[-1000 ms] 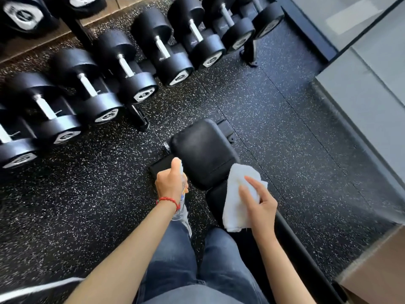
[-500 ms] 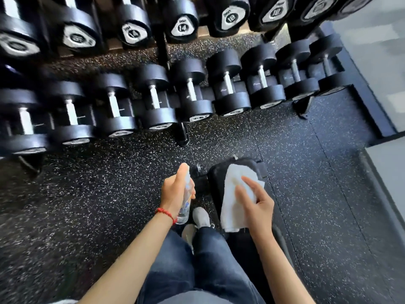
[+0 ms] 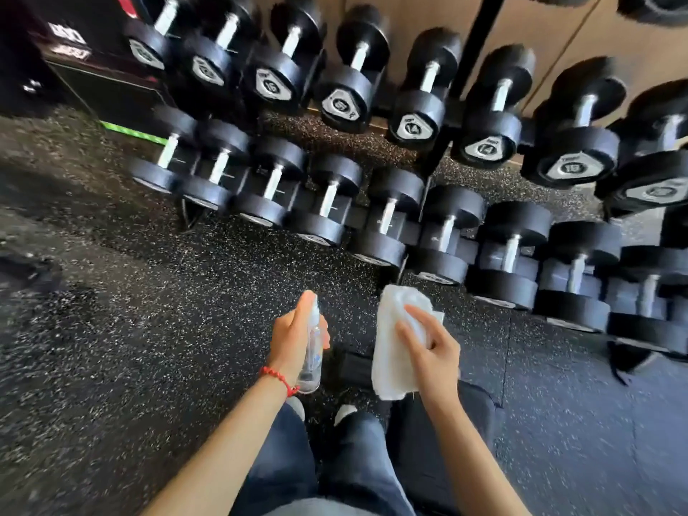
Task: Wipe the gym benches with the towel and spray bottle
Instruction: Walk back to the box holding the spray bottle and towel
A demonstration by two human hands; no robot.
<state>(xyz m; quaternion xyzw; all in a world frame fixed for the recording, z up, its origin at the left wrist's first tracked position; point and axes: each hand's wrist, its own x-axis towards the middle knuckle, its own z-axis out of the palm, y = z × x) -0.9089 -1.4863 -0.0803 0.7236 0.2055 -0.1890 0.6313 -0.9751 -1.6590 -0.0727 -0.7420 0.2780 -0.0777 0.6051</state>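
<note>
Gripping clear cylindrical spray bottle [image 3: 312,351], soft white towel [image 3: 391,351]

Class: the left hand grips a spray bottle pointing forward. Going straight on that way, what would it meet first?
Probably the lower row of dumbbells, beyond speckled floor; the left hand has nothing nearer ahead, though depth is unclear.
</note>
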